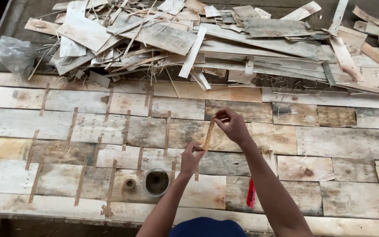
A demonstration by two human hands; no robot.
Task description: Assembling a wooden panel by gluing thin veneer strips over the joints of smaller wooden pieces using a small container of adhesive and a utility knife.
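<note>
Both hands pinched on one tape strip (208,134) above the boards (343,142): left hand (191,159) at lower end, right hand (232,126) at upper end. Round tub (156,182) just left of the left hand.

Stuff you can't really make out from here

Red tool (251,193) half hidden behind the right forearm; scrap pile (224,39) runs off the top edge.

The desk (343,145) is a wide surface of pale, weathered veneer sheets joined by thin brown tape strips (72,125). On it, at the lower middle of the frame, stand a round grey container (156,182) and a small tape roll (129,184). A red flat tool (251,194) lies right of them. A heap of loose wood scraps (207,39) covers the upper part, with a crumpled clear plastic bag (15,55) at upper left.
</note>
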